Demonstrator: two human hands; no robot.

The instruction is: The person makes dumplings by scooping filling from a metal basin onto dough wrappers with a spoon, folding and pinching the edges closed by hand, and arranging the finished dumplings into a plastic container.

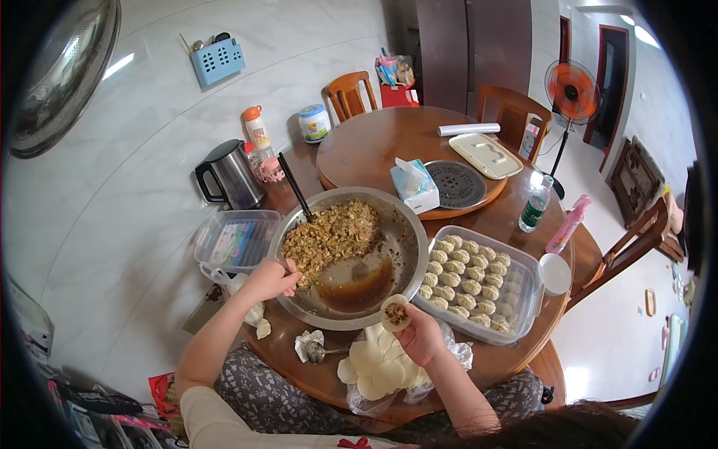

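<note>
My left hand (271, 280) is at the left rim of a large steel bowl (419, 262), fingers pinched together beside the filling; what they hold, if anything, is hidden. Minced filling (333, 236) fills the bowl's upper left, with brown liquid below it. Black chopsticks (293, 183) stand in the filling. In my right hand (420, 337) is a round dumpling wrapper (395, 313) with a small lump of filling on it. Just below, a pile of wrappers (380, 365) lies on plastic. To the right, a clear plastic box (532, 299) holds rows of pleated dumplings (470, 271).
On the wooden table (374, 142) are a kettle (233, 176), a tissue box (416, 187), a perforated metal plate (455, 184), a water bottle (534, 206), a pink bottle (568, 224) and a white bowl (555, 274). A metal spoon (315, 352) lies near the front edge.
</note>
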